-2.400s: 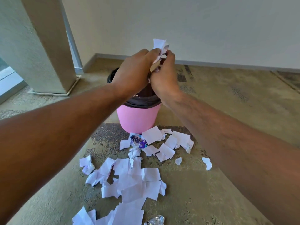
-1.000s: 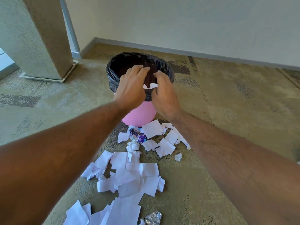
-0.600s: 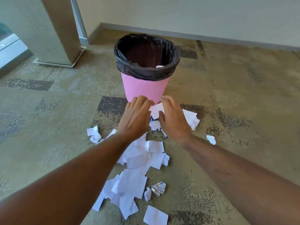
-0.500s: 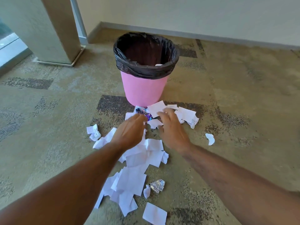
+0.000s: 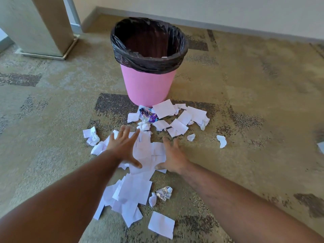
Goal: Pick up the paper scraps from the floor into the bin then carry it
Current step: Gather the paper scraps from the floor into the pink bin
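Fingers spread, left hand (image 5: 124, 147) and right hand (image 5: 172, 157) flank one scrap pile (image 5: 149, 151); one bin (image 5: 148, 62) stands beyond.

**Arms and hands, head view**

Left arm: bare forearm, enters from the lower left corner, extended forward and slightly rightward. Left hand (image 5: 124, 147): palm down, flat, fingers (image 5: 121, 133) spread and pointing away from the body, thumb splayed toward the right hand. Nothing gripped.

Right arm: bare forearm, enters from the lower right corner, extended forward and leftward. Right hand (image 5: 173, 157): palm down, fingers slightly blurred, spread and pointing forward, thumb angled inward toward the left thumb. Nothing gripped.

Relation: both hands low, side by side, apart, thumbs facing each other across a gap; the forearms converge toward the hands.
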### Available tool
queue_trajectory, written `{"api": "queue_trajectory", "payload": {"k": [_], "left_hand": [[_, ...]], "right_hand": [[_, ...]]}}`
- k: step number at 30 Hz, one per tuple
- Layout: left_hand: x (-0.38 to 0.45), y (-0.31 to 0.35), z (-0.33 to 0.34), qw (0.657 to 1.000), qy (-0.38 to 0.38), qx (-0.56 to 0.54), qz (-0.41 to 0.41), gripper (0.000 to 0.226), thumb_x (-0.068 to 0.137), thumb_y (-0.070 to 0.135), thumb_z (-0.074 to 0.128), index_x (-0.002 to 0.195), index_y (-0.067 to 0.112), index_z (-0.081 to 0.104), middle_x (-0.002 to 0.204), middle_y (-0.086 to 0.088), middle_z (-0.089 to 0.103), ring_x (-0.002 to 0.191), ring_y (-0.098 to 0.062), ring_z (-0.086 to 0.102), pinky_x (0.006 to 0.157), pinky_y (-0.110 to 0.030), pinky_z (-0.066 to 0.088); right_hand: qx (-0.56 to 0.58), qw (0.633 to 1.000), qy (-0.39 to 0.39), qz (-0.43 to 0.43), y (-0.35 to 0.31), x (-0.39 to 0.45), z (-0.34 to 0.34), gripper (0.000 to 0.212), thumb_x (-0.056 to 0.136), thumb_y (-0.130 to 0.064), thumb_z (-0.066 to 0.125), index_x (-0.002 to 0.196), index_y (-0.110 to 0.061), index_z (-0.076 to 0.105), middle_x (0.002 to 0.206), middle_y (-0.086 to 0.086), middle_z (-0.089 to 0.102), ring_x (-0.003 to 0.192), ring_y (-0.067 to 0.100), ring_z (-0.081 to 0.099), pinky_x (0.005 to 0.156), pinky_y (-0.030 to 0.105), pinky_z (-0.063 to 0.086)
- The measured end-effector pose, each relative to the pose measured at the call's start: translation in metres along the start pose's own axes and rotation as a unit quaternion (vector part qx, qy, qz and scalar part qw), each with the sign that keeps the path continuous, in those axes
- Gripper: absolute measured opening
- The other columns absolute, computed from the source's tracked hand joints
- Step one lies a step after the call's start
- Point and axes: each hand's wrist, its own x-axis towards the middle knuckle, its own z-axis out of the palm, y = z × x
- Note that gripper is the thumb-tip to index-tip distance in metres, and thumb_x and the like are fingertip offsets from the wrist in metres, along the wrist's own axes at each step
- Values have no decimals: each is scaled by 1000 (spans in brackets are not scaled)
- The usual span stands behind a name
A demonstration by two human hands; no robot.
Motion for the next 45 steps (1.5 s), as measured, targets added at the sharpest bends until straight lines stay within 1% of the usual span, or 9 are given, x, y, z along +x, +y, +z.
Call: {"api": "queue_trajectory", "payload": {"k": [4, 9, 17, 22, 27, 30, 36, 41, 45], "left_hand": [[3, 5, 11, 1000, -20, -22, -2, 160, 34, 84, 77, 157, 34, -12, 165, -7, -12, 153, -32, -15, 108, -74, 26], [2, 20, 18, 999, -33, -36, 7, 153, 43, 70, 87, 156, 38, -12, 164, -18, -16, 150, -45, -18, 102, -70, 39], [-2, 35, 20, 999, -25, -20, 18, 131, 53, 56, 92, 156, 30, 15, 155, -13, 15, 144, -44, 11, 92, -58, 53], [-8, 44, 20, 999, -16, -13, 46, 111, 60, 46, 92, 148, 25, 29, 146, -12, 27, 135, -40, 24, 97, -51, 51], [-18, 54, 12, 996, -2, 7, 85, 91, 74, 31, 86, 146, 18, 33, 139, -12, 38, 127, -35, 37, 104, -40, 34], [-18, 54, 15, 996, 2, -37, 86, 88, 75, 20, 85, 145, 18, 32, 134, -14, 45, 122, -36, 48, 101, -40, 39], [-19, 60, 17, 992, 24, -89, 91, 55, 82, 5, 69, 128, 15, 40, 117, -14, 66, 108, -35, 63, 84, -47, 52], [-19, 65, 9, 992, 36, -87, 79, 66, 90, 11, 65, 147, 16, 34, 128, -14, 63, 116, -36, 59, 83, -41, 46], [-21, 69, -6, 990, 59, -96, 84, 62, 89, 15, 68, 143, 19, 37, 125, -13, 65, 111, -36, 61, 85, -46, 53]], "right_hand": [[-42, 999, 12, 13, -9, 7, 9, 127, 67, -57, 86, 159, -29, 2, 162, 21, 10, 145, 49, 17, 111, 51, 34], [-114, 991, 64, 5, -10, 10, 21, 127, 65, -65, 83, 158, -27, 4, 154, 20, 28, 137, 40, 29, 110, 44, 32], [-80, 993, 77, -26, -11, 12, 27, 119, 71, -50, 86, 159, -28, 9, 150, 17, 26, 133, 35, 33, 106, 41, 38], [-34, 996, 82, -32, -13, 9, 35, 106, 73, -38, 88, 155, -23, 22, 149, 16, 25, 130, 34, 35, 105, 39, 39], [26, 996, 82, -18, -13, 5, 36, 92, 71, -28, 90, 146, -23, 36, 140, 13, 35, 125, 33, 42, 102, 41, 46], [69, 994, 80, -21, -13, 5, 36, 85, 73, -19, 89, 142, -24, 41, 134, 11, 45, 123, 31, 48, 100, 44, 49], [105, 990, 81, -40, -10, 3, 33, 58, 86, -11, 76, 136, -18, 47, 127, 10, 62, 116, 31, 60, 89, 38, 51], [126, 987, 97, -30, -9, -3, 26, 36, 93, -9, 67, 126, -11, 54, 122, 10, 65, 112, 31, 61, 80, 31, 45], [130, 984, 118, -37, -9, -9, 9, 25, 95, -9, 62, 119, -11, 57, 115, 10, 66, 105, 31, 62, 74, 31, 43]]}}
